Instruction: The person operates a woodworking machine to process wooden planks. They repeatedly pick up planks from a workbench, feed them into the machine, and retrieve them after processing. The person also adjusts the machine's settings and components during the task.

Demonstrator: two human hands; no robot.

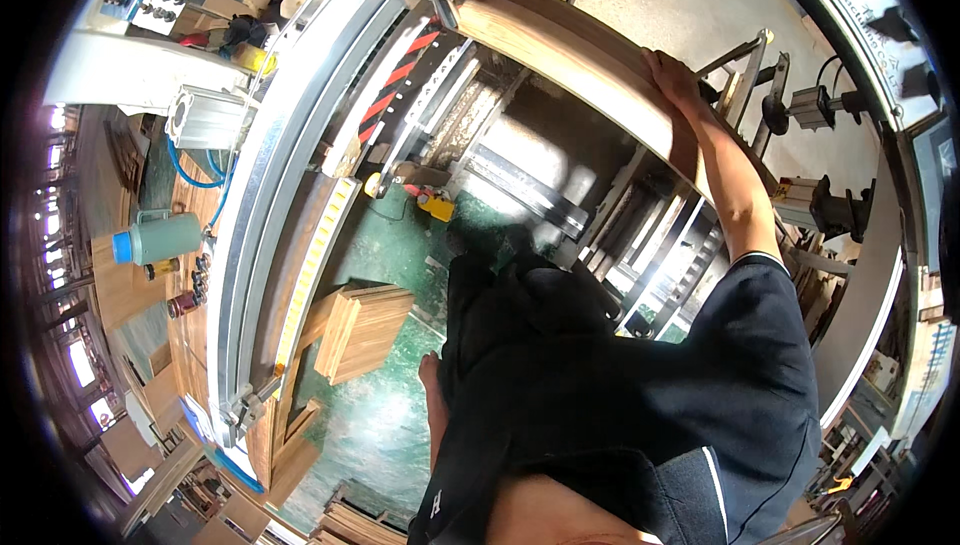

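Observation:
A long wooden board [560, 40], with a pale near side and a darker brown top, spans the machine frame in front of me. My right hand [672, 77] is on its far edge toward the right end, fingers bent over it. That arm reaches forward, fully extended. My left hand [430, 373] hangs low beside my dark trousers, its fingers mostly hidden. Nearest to it is a stack of wooden boards [365, 333] on the green floor.
A curved-looking metal machine beam [262, 195] runs along my left, with a red-and-black striped strip [400, 80] beside it. A yellow foot pedal [436, 206] lies on the floor. A green jug [165, 240] stands farther left. Metal clamps [812, 108] line the right.

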